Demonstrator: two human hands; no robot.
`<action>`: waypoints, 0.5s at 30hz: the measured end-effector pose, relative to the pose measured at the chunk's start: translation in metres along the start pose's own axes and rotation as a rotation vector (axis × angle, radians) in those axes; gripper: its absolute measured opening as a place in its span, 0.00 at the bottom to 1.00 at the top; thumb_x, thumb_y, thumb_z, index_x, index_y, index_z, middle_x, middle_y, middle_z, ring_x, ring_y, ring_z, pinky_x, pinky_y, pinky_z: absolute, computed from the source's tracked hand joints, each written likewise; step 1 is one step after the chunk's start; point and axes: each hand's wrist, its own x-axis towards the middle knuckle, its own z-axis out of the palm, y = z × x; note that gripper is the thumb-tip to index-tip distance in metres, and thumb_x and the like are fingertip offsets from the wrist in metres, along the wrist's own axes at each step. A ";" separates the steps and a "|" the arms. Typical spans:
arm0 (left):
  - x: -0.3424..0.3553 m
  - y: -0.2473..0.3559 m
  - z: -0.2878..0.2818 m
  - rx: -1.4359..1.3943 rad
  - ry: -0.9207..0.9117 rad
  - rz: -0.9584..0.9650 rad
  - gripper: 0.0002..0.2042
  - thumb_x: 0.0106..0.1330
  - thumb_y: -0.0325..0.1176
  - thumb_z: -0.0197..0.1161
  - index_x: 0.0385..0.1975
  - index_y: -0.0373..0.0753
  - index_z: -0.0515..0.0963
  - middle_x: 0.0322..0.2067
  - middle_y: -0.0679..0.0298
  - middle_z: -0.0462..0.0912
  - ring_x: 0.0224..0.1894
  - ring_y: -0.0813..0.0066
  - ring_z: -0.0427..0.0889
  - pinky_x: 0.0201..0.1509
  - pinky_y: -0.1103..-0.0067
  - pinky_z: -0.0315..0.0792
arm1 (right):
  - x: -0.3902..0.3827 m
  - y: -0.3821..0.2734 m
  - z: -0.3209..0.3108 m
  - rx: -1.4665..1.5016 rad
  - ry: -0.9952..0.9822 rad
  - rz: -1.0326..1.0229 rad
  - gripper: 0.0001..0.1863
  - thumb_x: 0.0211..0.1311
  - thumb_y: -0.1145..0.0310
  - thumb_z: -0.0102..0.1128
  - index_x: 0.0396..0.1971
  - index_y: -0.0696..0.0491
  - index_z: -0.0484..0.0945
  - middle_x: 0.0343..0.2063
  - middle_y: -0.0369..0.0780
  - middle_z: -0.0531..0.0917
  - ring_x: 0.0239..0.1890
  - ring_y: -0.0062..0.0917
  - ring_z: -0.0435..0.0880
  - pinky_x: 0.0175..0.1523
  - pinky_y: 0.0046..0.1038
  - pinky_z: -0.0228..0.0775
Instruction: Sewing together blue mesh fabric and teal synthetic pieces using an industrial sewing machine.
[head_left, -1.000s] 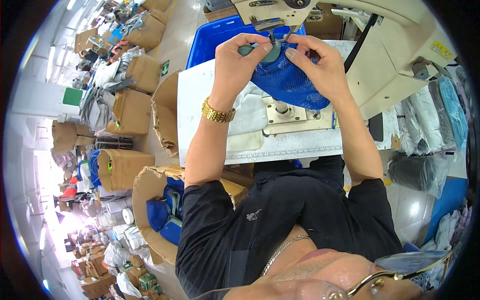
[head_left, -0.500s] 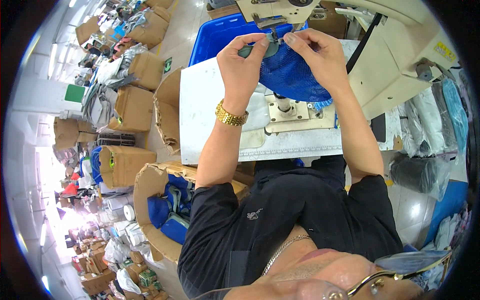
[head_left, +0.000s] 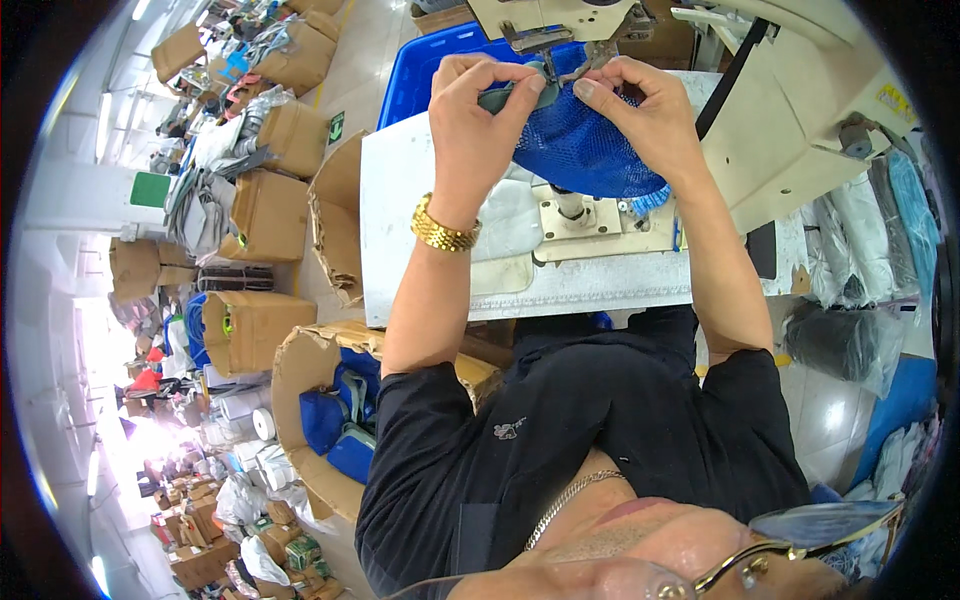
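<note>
A blue mesh fabric piece (head_left: 590,150) with a grey-green edging (head_left: 495,98) hangs under the head of a sewing machine (head_left: 550,15), its upper edge at the needle and presser foot (head_left: 551,68). My left hand (head_left: 478,118) pinches the grey-green edging between thumb and forefinger, just left of the needle. On the other side, my right hand (head_left: 648,112) pinches the mesh's upper edge close to the presser foot. The fabric droops above the machine's post and base plate (head_left: 585,240). My fingers hide part of the edging.
A white worktable (head_left: 400,240) with a ruled front edge carries the machine. Behind it stands a blue plastic bin (head_left: 425,70). An open cardboard box (head_left: 295,400) with blue and grey pieces sits at the left. Plastic-wrapped bundles (head_left: 845,345) lie at the right; more boxes fill the far left.
My left hand has shifted slightly left, and its wrist has moved left too. The mesh's lower edge has lifted a little. Both hands keep their pinch.
</note>
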 end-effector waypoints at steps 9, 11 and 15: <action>0.001 -0.017 0.003 -0.604 -0.218 -0.307 0.07 0.59 0.28 0.68 0.35 0.35 0.81 0.40 0.60 0.81 0.42 0.75 0.81 0.48 0.80 0.75 | 0.000 0.005 0.000 0.045 -0.040 0.061 0.11 0.55 0.63 0.68 0.32 0.55 0.84 0.25 0.33 0.83 0.27 0.15 0.75 0.37 0.20 0.68; -0.001 -0.016 0.005 -0.586 -0.211 -0.299 0.07 0.59 0.28 0.68 0.35 0.34 0.81 0.41 0.60 0.81 0.42 0.75 0.81 0.48 0.80 0.75 | 0.004 0.010 -0.001 -0.032 -0.033 0.018 0.12 0.55 0.62 0.68 0.32 0.55 0.84 0.24 0.33 0.82 0.26 0.15 0.74 0.34 0.20 0.66; -0.004 -0.013 0.008 -0.593 -0.173 -0.317 0.07 0.59 0.28 0.67 0.35 0.34 0.81 0.43 0.59 0.79 0.44 0.74 0.80 0.47 0.80 0.75 | 0.007 0.020 0.001 -0.013 -0.036 0.037 0.12 0.55 0.61 0.68 0.32 0.55 0.84 0.22 0.33 0.80 0.25 0.15 0.71 0.32 0.20 0.65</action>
